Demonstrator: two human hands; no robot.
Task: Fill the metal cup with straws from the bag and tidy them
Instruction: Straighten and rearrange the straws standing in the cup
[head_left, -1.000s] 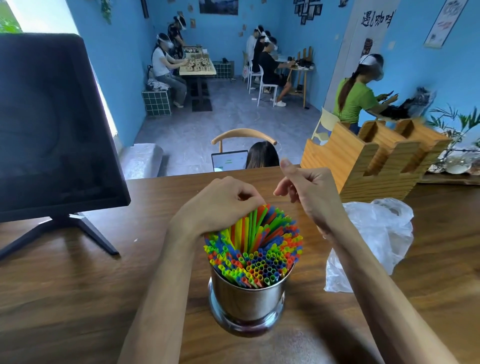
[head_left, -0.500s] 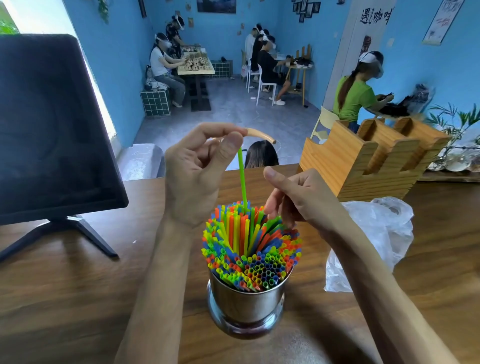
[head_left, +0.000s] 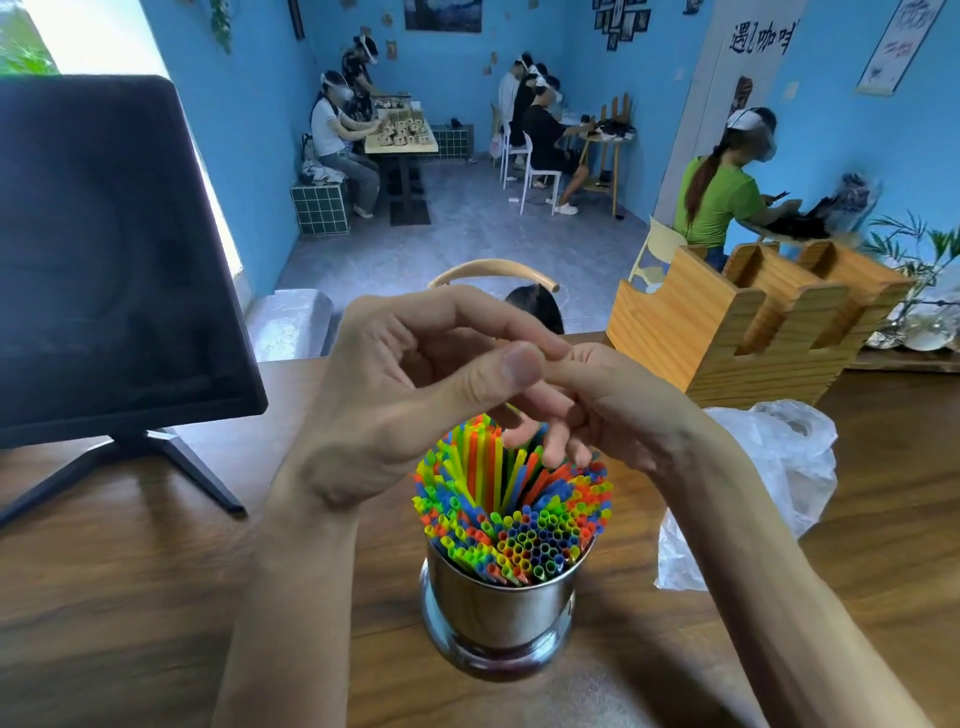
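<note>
Blue walls (head_left: 260, 130), grey floor (head_left: 467, 244) — bright window (head_left: 104, 36) left, wooden table (head_left: 104, 597), white chairs (head_left: 535, 171).

Both forearms reach forward and the hands meet. The left hand (head_left: 415, 384) pinches thumb to forefinger; the right hand (head_left: 618, 410) curls its fingers (head_left: 553, 452) downward beside it.

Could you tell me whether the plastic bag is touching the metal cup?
Apart. The head view shows bare wooden table between the plastic bag and the metal cup.
</note>
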